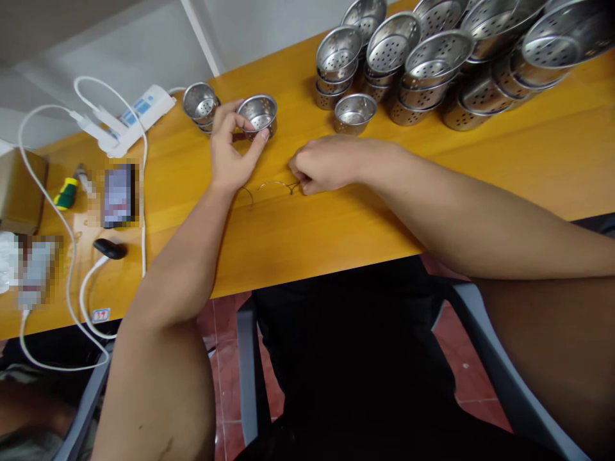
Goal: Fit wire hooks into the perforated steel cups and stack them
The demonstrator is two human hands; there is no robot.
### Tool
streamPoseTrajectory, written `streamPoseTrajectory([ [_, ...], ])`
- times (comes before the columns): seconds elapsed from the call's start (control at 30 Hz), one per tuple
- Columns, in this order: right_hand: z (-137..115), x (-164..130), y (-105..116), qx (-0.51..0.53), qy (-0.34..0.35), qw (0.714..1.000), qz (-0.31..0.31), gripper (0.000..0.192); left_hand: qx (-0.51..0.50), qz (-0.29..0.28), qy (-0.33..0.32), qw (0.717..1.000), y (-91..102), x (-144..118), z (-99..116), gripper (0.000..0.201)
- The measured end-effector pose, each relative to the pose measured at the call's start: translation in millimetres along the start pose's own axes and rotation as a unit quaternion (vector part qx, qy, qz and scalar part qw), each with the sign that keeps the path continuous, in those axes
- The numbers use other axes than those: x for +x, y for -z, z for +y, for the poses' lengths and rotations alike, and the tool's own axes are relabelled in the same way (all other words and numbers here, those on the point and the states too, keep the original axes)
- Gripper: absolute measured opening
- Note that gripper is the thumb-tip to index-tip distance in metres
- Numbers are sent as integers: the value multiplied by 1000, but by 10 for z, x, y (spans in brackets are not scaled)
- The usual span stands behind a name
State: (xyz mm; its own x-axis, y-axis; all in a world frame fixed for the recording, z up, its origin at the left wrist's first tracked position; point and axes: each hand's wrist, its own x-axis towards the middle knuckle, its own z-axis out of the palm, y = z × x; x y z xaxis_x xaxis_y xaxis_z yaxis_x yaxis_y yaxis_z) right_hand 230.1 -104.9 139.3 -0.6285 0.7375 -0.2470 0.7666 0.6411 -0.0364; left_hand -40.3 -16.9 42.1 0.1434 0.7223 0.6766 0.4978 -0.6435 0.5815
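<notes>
My left hand (233,141) grips a small perforated metal cup (262,115) by its side, thumb in front and fingers curled at the rim. The cup's open mouth faces up. My right hand (324,165) is closed in a pinch on a thin bent wire (276,183), which sticks out to the left of the fingertips just over the table. Behind the left hand stands a short stack of similar cups (198,102). A single perforated cup (355,114) stands beyond my right hand.
Several stacks of perforated metal cups (423,83) fill the back right of the wooden table (288,256). On the left lie a power strip (139,118) with white cables, a phone (119,195), a green-yellow screwdriver handle (66,194), a black object (110,248) and a cardboard box (22,192).
</notes>
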Motion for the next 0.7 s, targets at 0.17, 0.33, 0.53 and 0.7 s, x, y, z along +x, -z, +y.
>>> streamPoseTrajectory([
  [0.17,72,-19,0,33,3,999,-25,10,15,1,-8,1000,4,-5,7,72],
  [0.33,11,-74,61,45,-17,998,-42,5,23,7,-13,1000,7,-4,28,68],
  [0.53,-97,-72,68,-3,0,999,-37,10,27,8,-17,999,-7,5,23,67],
  [0.7,-81,-70,46,5,4,1000,-22,10,43,1,-6,999,10,-5,51,66],
])
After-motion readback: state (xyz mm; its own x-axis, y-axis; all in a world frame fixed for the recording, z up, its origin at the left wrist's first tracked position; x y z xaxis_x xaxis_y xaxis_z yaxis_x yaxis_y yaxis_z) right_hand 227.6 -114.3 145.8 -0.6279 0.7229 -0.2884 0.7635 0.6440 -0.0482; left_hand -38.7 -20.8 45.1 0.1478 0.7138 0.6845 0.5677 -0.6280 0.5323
